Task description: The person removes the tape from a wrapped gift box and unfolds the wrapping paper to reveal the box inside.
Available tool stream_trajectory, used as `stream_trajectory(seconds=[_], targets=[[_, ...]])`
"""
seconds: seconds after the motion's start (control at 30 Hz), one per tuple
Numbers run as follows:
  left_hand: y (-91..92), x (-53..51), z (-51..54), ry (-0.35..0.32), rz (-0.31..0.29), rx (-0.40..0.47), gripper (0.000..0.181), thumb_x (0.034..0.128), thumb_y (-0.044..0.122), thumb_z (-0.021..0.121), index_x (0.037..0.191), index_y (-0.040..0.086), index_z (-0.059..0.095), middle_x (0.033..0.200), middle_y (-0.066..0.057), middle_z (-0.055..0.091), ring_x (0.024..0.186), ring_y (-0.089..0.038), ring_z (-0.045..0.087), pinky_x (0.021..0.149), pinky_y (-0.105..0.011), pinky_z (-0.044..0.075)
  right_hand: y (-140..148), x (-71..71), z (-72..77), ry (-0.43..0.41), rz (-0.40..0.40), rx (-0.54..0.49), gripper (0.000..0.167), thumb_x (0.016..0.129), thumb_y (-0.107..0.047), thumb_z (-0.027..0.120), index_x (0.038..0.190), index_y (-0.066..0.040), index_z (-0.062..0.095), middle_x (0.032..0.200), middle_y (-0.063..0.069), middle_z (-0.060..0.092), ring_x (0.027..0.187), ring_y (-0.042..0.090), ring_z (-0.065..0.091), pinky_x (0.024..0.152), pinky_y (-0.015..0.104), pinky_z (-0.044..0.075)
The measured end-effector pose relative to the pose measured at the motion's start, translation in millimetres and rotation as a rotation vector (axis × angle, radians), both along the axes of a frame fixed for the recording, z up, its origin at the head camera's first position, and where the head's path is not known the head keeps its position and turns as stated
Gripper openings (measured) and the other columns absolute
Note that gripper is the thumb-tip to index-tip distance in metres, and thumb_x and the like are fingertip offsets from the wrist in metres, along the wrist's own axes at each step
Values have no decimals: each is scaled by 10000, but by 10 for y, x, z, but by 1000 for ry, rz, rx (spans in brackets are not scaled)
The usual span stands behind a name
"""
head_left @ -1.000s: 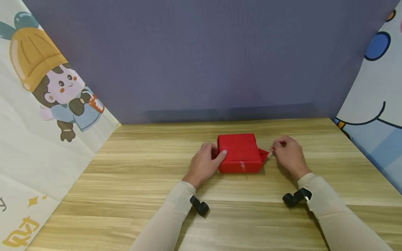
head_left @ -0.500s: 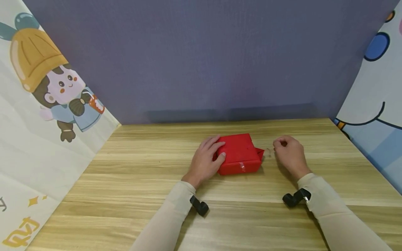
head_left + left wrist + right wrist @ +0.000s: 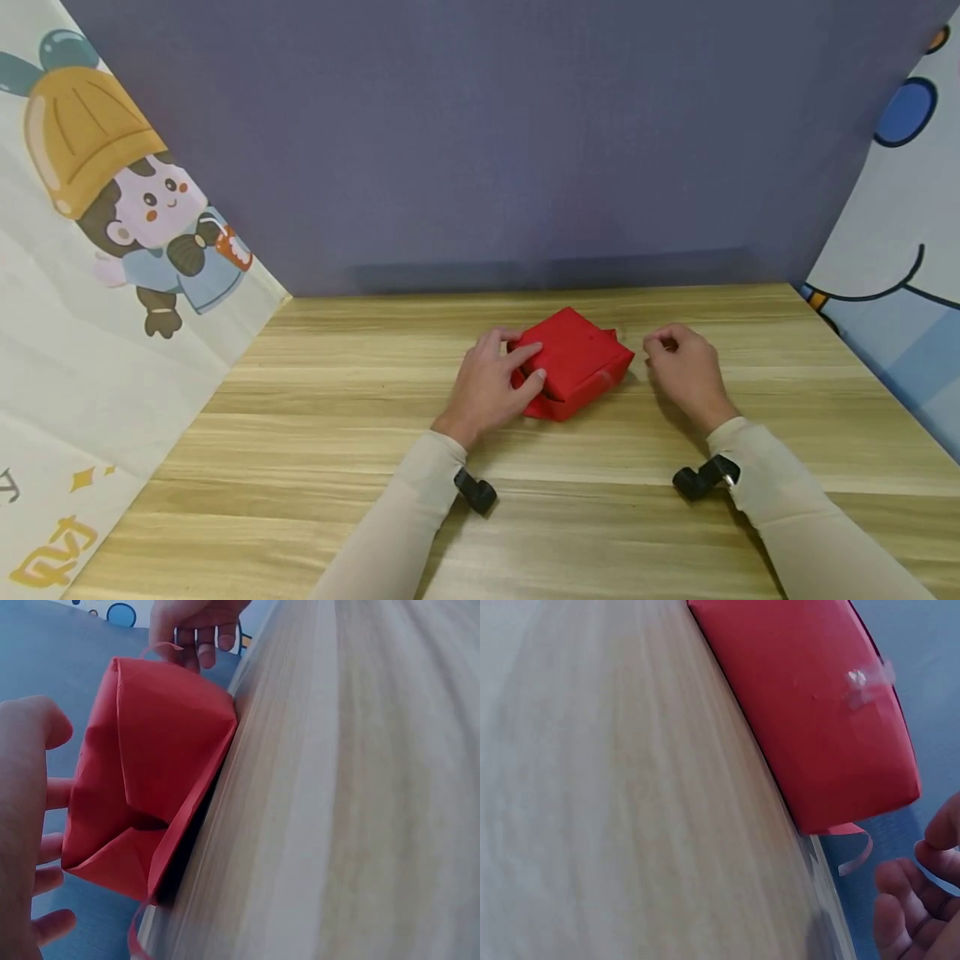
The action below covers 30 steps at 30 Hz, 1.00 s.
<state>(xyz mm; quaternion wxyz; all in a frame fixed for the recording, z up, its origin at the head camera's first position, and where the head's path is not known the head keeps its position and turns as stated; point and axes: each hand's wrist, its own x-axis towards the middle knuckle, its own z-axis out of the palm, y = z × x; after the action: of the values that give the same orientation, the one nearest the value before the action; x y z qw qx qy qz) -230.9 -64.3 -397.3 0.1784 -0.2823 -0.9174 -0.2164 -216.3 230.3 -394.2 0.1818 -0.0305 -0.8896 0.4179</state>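
A red paper-wrapped box lies turned at an angle on the table, its folded end facing the left wrist camera. Clear tape is stuck on one long side. The left hand touches the box's left corner with spread fingers; its thumb stands apart from the paper in the left wrist view. Just off the box's right corner, the right hand has its fingers curled, thumb and index tips together, with nothing visible between them. A thin curled strip hangs from the box's far end near that hand.
The wooden table extends around the box and forearms. A grey-blue panel rises behind it, with printed cloths at left and right. Another thin strip hangs at the box's near end.
The box has turned counterclockwise, so its taped side faces the lower right and the pointed flap has swung to the back right. The left fingers shifted with it; the right hand moved slightly left.
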Motion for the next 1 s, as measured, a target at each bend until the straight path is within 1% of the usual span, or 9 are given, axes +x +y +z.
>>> stream_trajectory(seconds=[0.13, 0.23, 0.33, 0.47, 0.6, 0.67, 0.77, 1.0], targets=[[4, 3, 0, 16, -13, 9, 441, 919, 357, 565, 1340, 279, 667, 1339, -27, 502, 1185, -175, 479, 949, -394, 436, -12, -5, -18, -3, 23, -9, 238, 996, -178, 539, 1040, 6, 683, 935, 152, 694, 760, 171, 697, 687, 234, 490], [5, 7, 0, 22, -24, 18, 449, 898, 297, 576, 1336, 280, 671, 1308, -28, 505, 1121, -162, 502, 899, -378, 447, -25, -6, -21, -11, 41, -16, 242, 998, -185, 540, 1047, 5, 682, 941, 159, 696, 789, 212, 704, 694, 247, 498], [7, 7, -1, 28, -34, 19, 445, 897, 263, 592, 1335, 273, 673, 1294, -33, 505, 1099, -160, 510, 863, -357, 455, -36, -5, -20, -23, 61, -24, 248, 1003, -186, 533, 1060, 8, 676, 954, 179, 696, 815, 256, 710, 711, 269, 504], [12, -1, -3, 59, -60, 23, 420, 903, 227, 628, 1319, 242, 686, 1275, -61, 513, 1097, -183, 526, 858, -344, 471, -48, 0, -18, -36, 79, -41, 260, 1014, -186, 516, 1079, 17, 665, 983, 202, 690, 843, 301, 714, 720, 263, 508], [15, -4, -10, 99, -89, 35, 398, 905, 193, 669, 1302, 216, 699, 1260, -91, 523, 1093, -207, 547, 871, -339, 486, -61, 0, -22, -37, 82, -52, 274, 1024, -194, 507, 1095, 20, 663, 997, 205, 694, 860, 314, 707, 716, 255, 499], [16, -5, -16, 109, -98, 45, 398, 900, 165, 679, 1295, 210, 703, 1257, -97, 525, 1089, -211, 554, 869, -334, 493, -68, -3, -25, -36, 83, -52, 272, 1026, -191, 507, 1099, 21, 661, 998, 207, 698, 865, 318, 705, 715, 258, 494], [19, -4, -22, 109, -107, 63, 415, 886, 115, 678, 1289, 206, 706, 1259, -98, 523, 1081, -212, 557, 856, -323, 502, -82, -2, -22, -38, 91, -54, 287, 1031, -204, 509, 1124, 27, 652, 1016, 211, 694, 878, 328, 701, 712, 254, 496], [30, 11, -33, 83, -117, 102, 478, 838, 26, 658, 1282, 194, 702, 1249, -109, 512, 1093, -226, 549, 832, -305, 522, -108, 21, -6, -40, 121, -65, 341, 1041, -247, 512, 1175, 45, 628, 1049, 220, 675, 902, 342, 696, 703, 206, 500]])
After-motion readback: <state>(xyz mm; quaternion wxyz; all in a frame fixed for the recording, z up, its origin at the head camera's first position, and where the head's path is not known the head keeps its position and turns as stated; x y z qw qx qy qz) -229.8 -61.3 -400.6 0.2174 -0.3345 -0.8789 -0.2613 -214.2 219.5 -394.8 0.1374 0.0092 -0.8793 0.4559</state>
